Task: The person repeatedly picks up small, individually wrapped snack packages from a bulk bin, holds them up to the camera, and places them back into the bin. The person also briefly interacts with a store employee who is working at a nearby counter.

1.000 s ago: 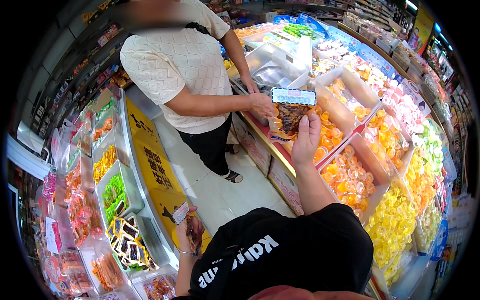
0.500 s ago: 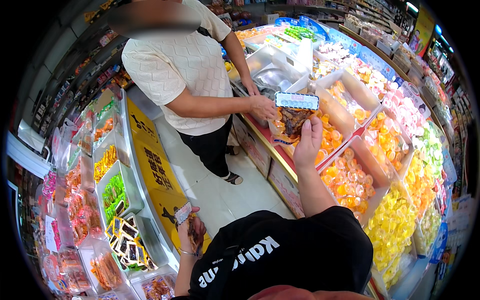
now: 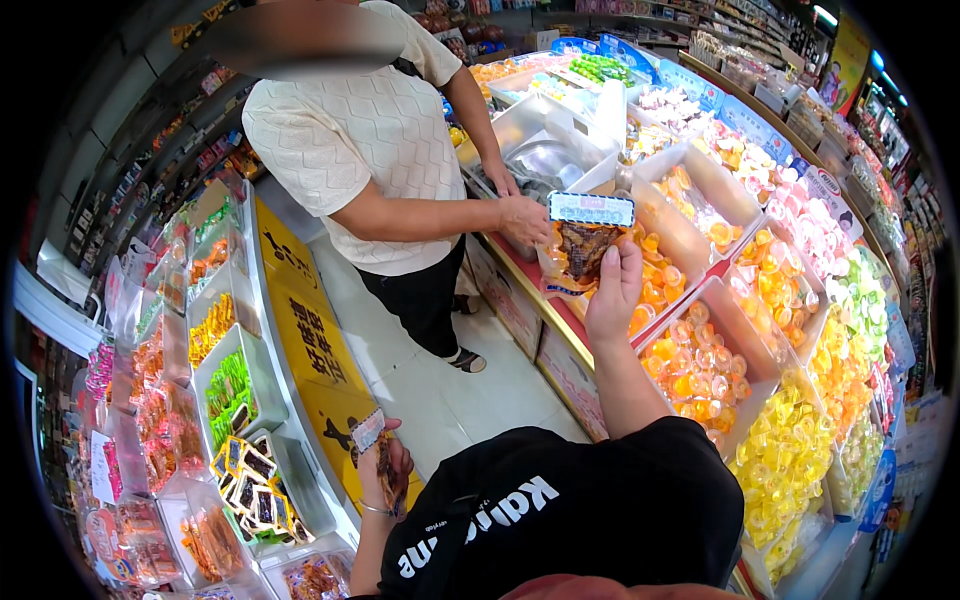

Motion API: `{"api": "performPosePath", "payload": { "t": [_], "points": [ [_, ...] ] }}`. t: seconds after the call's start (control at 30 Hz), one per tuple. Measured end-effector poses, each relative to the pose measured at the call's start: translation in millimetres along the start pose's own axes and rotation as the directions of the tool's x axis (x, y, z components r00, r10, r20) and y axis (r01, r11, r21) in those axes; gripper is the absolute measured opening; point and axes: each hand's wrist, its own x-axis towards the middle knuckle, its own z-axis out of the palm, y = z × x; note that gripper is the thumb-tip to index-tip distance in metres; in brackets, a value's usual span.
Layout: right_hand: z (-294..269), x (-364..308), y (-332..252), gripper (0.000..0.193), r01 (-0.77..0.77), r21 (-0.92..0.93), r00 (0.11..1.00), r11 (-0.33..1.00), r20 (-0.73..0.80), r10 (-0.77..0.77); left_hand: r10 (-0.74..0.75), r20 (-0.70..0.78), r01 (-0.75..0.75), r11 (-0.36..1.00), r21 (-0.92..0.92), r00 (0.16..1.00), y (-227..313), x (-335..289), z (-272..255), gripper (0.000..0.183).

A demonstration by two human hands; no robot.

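My right hand [image 3: 613, 292] reaches up over the edge of the right-hand candy display. Its fingers and thumb grip the right side of a clear snack packet [image 3: 588, 247] with a blue-and-white top band and dark brown pieces inside. Low on the left, my left hand [image 3: 385, 468] is closed around a second, similar snack packet [image 3: 390, 485], its pale top strip [image 3: 368, 430] sticking up past the fingers. Beside the first packet is another person's hand [image 3: 523, 220]; I cannot tell whether it touches the packet.
A person in a cream knitted top [image 3: 340, 170] stands across the aisle floor [image 3: 455, 400]. Bins of orange jelly cups [image 3: 695, 360] and yellow jelly cups [image 3: 785, 440] fill the right display. On the left, a white bin [image 3: 262, 385] of green packets adjoins small black-and-yellow packs [image 3: 257, 485].
The packet in my right hand has tilted slightly and shifted a little left and down, its brown contents facing me more fully. My left hand has barely moved.
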Motion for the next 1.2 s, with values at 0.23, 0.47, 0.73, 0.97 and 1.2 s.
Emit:
{"api": "performPosePath", "payload": {
  "t": [0.23, 0.47, 0.73, 0.97, 1.2],
  "points": [
    [1.0, -2.3, -4.4, 0.014, -0.026, 0.01, 1.0, 1.0, 0.002, 0.026, -0.014, -0.003, 0.014, 1.0, -0.022, 1.0, -7.2, 4.0, -6.8, 0.04],
    [-5.5, -3.5, 0.8, 0.015, -0.027, -0.007, 0.999, 1.0, -0.018, 0.027, -0.029, -0.025, 0.029, 0.999, -0.029, 0.999, -6.8, 4.2, -2.1, 0.037],
    [-8.4, -3.5, -0.8, 0.017, -0.019, -0.009, 1.0, 1.0, -0.011, 0.019, -0.03, -0.026, 0.03, 0.999, -0.026, 0.999, -6.7, 3.8, 1.3, 0.033],
    [-7.2, -2.4, -13.1, 0.018, -0.04, 0.092, 0.999, 0.995, 0.015, 0.039, -0.042, -0.036, 0.041, 0.999, -0.027, 0.998, -9.2, 4.9, 1.7, 0.033],
    [-12.5, -2.2, -10.3, 0.02, -0.034, 0.075, 0.999, 0.997, -0.016, 0.035, -0.025, -0.028, 0.025, 1.0, -0.001, 0.999, -7.9, 5.1, 6.2, 0.033]
  ]
}}
